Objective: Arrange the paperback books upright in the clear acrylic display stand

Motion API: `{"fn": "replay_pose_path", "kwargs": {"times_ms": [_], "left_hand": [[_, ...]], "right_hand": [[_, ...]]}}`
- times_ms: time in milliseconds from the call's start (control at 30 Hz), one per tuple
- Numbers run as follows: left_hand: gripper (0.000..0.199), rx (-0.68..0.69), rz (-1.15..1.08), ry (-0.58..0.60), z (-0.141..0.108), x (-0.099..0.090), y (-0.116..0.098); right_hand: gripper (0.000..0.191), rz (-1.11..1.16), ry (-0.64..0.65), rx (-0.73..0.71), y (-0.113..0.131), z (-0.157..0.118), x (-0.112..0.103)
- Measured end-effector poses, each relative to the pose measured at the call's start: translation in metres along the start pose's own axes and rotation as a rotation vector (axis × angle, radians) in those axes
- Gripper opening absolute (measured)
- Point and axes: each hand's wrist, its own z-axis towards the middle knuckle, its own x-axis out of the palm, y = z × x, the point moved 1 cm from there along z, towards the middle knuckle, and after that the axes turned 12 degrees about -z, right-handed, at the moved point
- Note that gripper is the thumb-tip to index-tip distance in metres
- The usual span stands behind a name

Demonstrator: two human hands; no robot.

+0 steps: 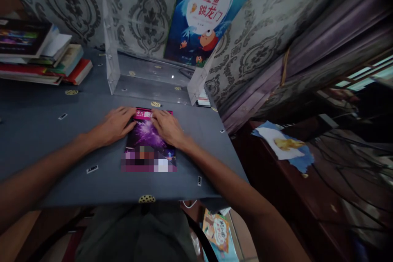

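A book (144,133) with a purple and black cover and a pink band at its top lies closed on the grey cloth of the table. My left hand (116,126) rests at its upper left edge, fingers reaching toward the top corner and thumb spread apart. On the upper right of the cover lies my right hand (168,128), its fingers loosely bent and pointing toward the top edge. Both hands touch the book without gripping it. The lower part of the cover is blurred out.
Behind the book stands a clear acrylic rack (149,86), with a blue picture book (196,20) upright at its right. Stacked books (37,55) sit at the far left. Right of the table, a dark red surface (276,180) carries cloth and cables. Another book (216,229) lies below.
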Motion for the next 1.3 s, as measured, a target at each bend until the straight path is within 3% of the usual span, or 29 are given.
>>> {"fn": "replay_pose_path", "kwargs": {"times_ms": [200,467,633,833,933,1167,1300], "left_hand": [[0.039,0.000,-0.002,0.009,0.000,-0.003,0.002],[0.037,0.016,0.048,0.003,0.001,-0.006,-0.001],[0.041,0.179,0.060,0.081,0.018,0.005,-0.026],[0.041,0.386,-0.060,0.213,0.044,0.036,-0.059],[0.040,0.434,-0.098,0.238,0.038,0.042,-0.069],[0.038,0.534,-0.212,0.380,0.001,0.031,-0.097],[0.038,0.517,-0.251,0.415,-0.003,0.028,-0.091]], "right_hand": [[0.026,0.133,-0.161,0.145,-0.043,-0.029,-0.002],[0.031,0.563,-0.219,0.193,-0.066,-0.028,-0.001],[0.040,0.590,-0.235,0.172,-0.075,-0.027,0.006],[0.041,0.537,-0.222,0.133,-0.076,-0.025,0.009],[0.038,0.568,-0.223,0.111,-0.077,-0.025,0.011],[0.027,0.562,-0.219,0.112,-0.075,-0.025,0.010],[0.023,0.468,-0.218,0.088,-0.069,-0.029,0.006]]}}
